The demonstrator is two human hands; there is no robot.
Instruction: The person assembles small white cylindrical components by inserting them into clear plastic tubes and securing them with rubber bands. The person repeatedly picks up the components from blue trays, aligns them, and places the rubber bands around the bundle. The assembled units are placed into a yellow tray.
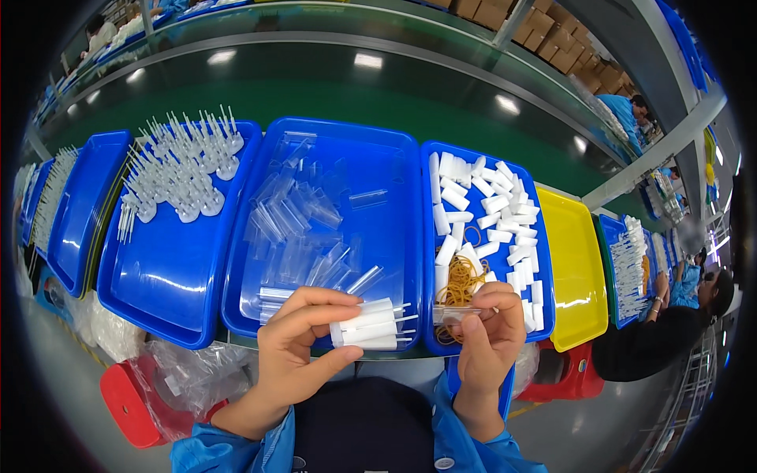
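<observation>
My left hand (303, 347) is closed round a small bundle of white cylindrical pieces (369, 325), side by side, with thin pale stems sticking out to the right. In a pinch between thumb and fingers, my right hand (490, 331) holds a small clear plastic sleeve (454, 314). Behind my left hand, a blue tray (386, 236) bears loose clear plastic sleeves (288, 209). Beyond my right hand, another blue tray (430, 162) carries many short white pieces (498, 205) and a heap of tan rubber bands (461, 284).
At left, a blue tray (158, 276) holds white stemmed parts (185, 169) standing in a cluster. A yellow tray (576, 268) sits at right. Behind the trays runs a green conveyor belt (347, 87). Red stools (130, 406) stand below, and a co-worker (662, 339) sits at far right.
</observation>
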